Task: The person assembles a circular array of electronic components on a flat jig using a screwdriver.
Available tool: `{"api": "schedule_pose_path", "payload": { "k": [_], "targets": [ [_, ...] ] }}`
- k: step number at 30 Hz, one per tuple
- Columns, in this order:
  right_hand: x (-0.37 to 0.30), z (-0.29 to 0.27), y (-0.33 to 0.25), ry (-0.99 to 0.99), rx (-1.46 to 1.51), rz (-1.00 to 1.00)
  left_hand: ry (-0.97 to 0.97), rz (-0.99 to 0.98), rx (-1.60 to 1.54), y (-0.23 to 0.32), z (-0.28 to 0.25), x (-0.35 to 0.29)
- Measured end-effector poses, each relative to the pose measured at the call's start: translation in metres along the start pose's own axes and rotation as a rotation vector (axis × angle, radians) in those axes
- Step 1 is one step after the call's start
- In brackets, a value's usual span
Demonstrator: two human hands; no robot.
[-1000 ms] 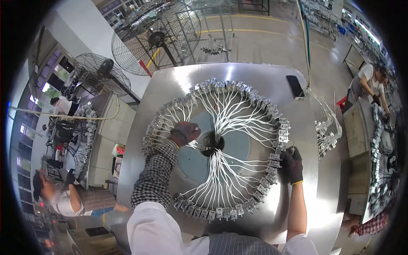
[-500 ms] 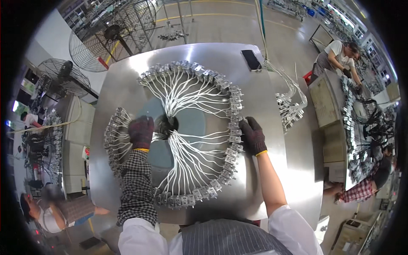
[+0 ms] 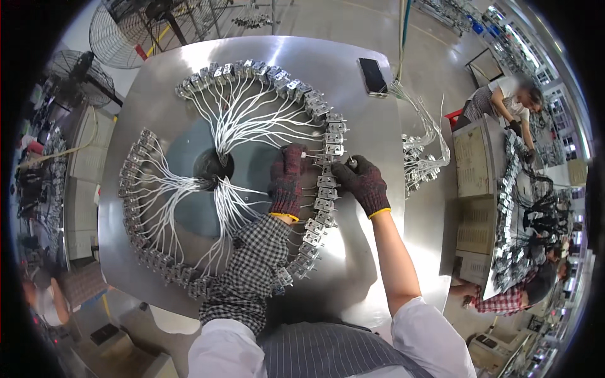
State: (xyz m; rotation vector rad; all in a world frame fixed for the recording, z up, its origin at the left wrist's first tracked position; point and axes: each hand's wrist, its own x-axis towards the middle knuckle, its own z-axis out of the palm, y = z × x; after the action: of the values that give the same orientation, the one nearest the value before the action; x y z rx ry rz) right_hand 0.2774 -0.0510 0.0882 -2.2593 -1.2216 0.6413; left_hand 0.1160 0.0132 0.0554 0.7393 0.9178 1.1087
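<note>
My left hand (image 3: 288,179), in a dark knit glove with a yellow cuff, is closed just inside the right side of a ring of small metal units. At its fingertips is a white wire (image 3: 305,155) running toward the ring. Outside the ring, my right hand (image 3: 363,184), gloved alike, is closed with a small silver round-ended piece (image 3: 352,162) showing at its thumb and forefinger. Its fingertips are beside the metal units (image 3: 327,181). White wires (image 3: 228,129) from the units gather at the dark centre hole (image 3: 214,167) of a grey-blue disc (image 3: 183,143).
A phone (image 3: 373,77) lies near the far right corner of the steel table (image 3: 145,82). Beyond the right edge hangs another wired bundle (image 3: 421,165). Fans (image 3: 126,31) stand at far left. One person (image 3: 504,101) works at a bench on the right.
My left hand has moved right, from beside the centre hole to the ring's right side. The silver piece now shows at my right fingertips. The whole view has shifted.
</note>
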Motion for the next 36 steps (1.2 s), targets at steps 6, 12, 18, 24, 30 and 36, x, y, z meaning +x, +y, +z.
{"api": "schedule_pose_path", "payload": {
  "k": [6,12,18,24,30,36],
  "targets": [
    [0.012,0.012,0.034,-0.176,0.486,0.090,-0.151,-0.037,-0.150,-0.007,0.007,-0.024],
    [0.005,0.001,0.022,-0.318,0.744,0.117,-0.210,0.045,-0.085,-0.004,0.001,-0.020],
    [-0.005,0.010,0.027,-0.184,0.612,0.037,-0.326,0.177,0.176,-0.006,-0.007,-0.014],
    [-0.021,-0.001,0.028,-0.077,0.439,0.031,-0.425,0.029,0.030,-0.005,-0.011,-0.012],
    [-0.044,-0.004,0.044,0.204,0.480,-0.170,-0.454,-0.019,0.058,-0.005,-0.010,-0.010],
    [-0.062,-0.023,0.050,0.148,0.832,0.130,-0.419,-0.265,-0.189,-0.004,-0.001,-0.015]
  ]
}}
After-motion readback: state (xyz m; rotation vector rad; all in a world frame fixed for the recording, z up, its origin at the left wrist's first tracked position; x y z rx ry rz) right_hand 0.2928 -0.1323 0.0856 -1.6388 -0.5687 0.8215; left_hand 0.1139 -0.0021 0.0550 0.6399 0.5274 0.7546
